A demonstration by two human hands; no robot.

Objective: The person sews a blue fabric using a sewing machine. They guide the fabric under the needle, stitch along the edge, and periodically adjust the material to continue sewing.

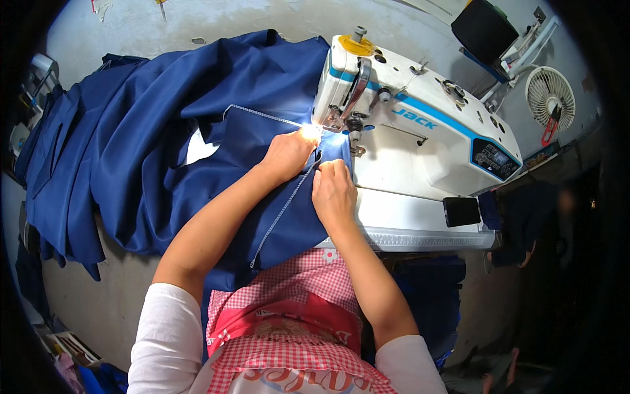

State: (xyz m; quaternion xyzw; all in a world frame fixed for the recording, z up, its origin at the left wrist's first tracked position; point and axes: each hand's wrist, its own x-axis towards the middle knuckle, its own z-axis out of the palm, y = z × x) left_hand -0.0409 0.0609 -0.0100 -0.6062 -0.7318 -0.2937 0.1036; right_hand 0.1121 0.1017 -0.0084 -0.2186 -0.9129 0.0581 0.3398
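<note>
A large navy blue cloth [151,125] lies in folds over the left of the table and reaches under the needle area of a white sewing machine [410,98]. White overlock stitching edges parts of it. My left hand [291,155] is closed on the cloth just left of the lit presser foot [332,121], its fingertips partly lost in glare. Nearer to me, my right hand [335,192] has its fingers curled on the cloth's right-hand edge. Between the hands is a small dark spot I cannot make out. A white patch [199,148] shows amid the folds.
A black phone [461,211] lies on the table's right end, behind a ruler strip [420,240] along the front edge. A fan [550,98] with red-handled snips [551,128] stands at the far right. More blue cloth [430,302] hangs below the table.
</note>
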